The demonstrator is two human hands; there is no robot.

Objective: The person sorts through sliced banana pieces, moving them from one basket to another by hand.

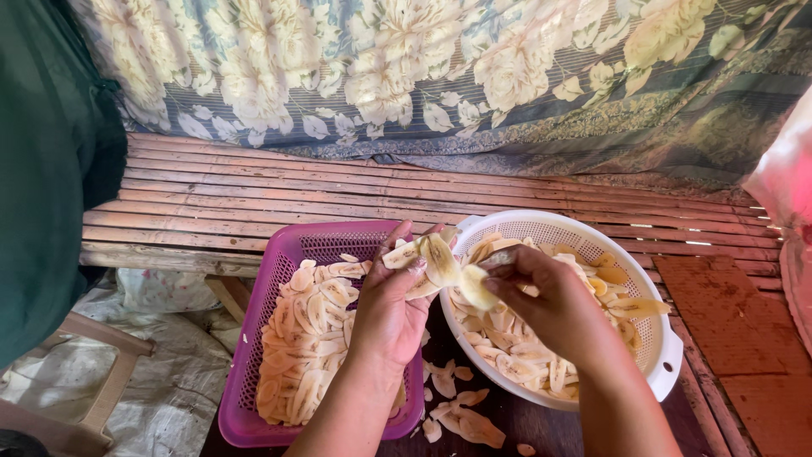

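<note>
My left hand is raised between the two containers and holds a few pale banana slices fanned out in its fingers. My right hand hovers over the white round strainer and pinches one slice at the edge of that bundle. The strainer is filled with several long banana slices. The purple rectangular basket at the left holds a spread layer of flat slices.
Loose slices lie on the dark table between the containers. Behind is a bamboo slat bench with a floral cloth hung over it. A green fabric hangs at left; a wooden stool stands below it.
</note>
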